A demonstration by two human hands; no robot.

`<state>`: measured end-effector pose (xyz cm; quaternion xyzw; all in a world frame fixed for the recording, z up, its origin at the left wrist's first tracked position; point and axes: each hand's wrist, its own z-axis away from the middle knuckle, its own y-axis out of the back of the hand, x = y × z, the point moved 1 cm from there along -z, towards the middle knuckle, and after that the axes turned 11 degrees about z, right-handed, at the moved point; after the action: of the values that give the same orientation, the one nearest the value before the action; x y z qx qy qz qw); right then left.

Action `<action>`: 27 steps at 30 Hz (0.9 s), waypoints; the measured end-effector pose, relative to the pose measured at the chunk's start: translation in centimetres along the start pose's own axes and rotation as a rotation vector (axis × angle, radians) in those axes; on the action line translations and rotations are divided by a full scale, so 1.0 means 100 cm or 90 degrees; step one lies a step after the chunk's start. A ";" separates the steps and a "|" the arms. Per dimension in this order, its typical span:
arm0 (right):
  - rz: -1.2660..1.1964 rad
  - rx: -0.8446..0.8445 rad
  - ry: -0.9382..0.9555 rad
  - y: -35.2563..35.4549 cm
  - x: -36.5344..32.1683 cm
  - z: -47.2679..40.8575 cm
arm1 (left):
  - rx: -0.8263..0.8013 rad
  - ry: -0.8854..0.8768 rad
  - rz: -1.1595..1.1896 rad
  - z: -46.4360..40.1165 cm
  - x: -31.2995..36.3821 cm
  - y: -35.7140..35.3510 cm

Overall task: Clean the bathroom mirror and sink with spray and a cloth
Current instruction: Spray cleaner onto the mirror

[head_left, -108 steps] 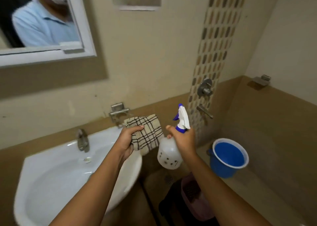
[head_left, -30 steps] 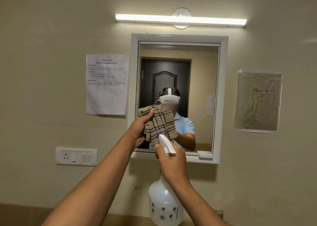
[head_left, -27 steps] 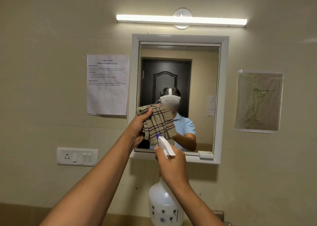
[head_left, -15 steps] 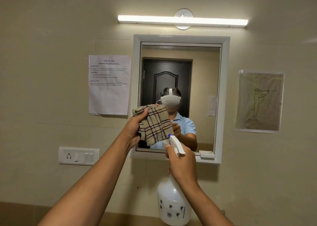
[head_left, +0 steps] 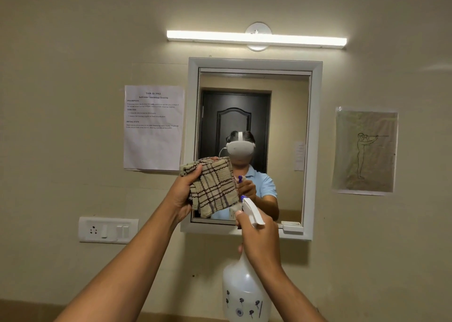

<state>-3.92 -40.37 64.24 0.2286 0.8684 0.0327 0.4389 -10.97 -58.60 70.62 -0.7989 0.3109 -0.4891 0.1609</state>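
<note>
While left hand (head_left: 182, 194) clutches cloth (head_left: 212, 187) (folded), right hand (head_left: 260, 241) grips spray bottle (head_left: 244, 294) neck below mirror (head_left: 281, 116).

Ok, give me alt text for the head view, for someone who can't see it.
The right hand aims a white plastic spray bottle at a white-framed wall mirror, while the left hand holds a beige checked cloth up in front of the glass. A lit tube light hangs above.

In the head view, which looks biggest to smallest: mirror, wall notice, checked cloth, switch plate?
1. Mirror, clearly largest.
2. Notice.
3. Cloth, held nearer the camera, so it may look bigger than it is.
4. Switch plate, about as wide as the cloth but flatter.
</note>
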 end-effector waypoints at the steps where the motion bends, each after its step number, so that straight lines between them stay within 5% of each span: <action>1: -0.003 0.013 -0.004 0.004 -0.002 -0.005 | 0.001 -0.008 -0.009 0.000 0.003 0.003; 14: -0.003 0.263 0.081 0.095 -0.062 -0.126 | 0.108 -0.106 -0.044 -0.023 0.043 0.029; 27: 0.001 0.346 0.066 0.128 -0.100 -0.171 | 0.110 -0.150 -0.039 -0.030 0.054 0.013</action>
<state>-7.38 -30.77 85.43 0.3366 0.8664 -0.1892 0.3166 -12.27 -62.98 75.01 -0.8430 0.2218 -0.4218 0.2495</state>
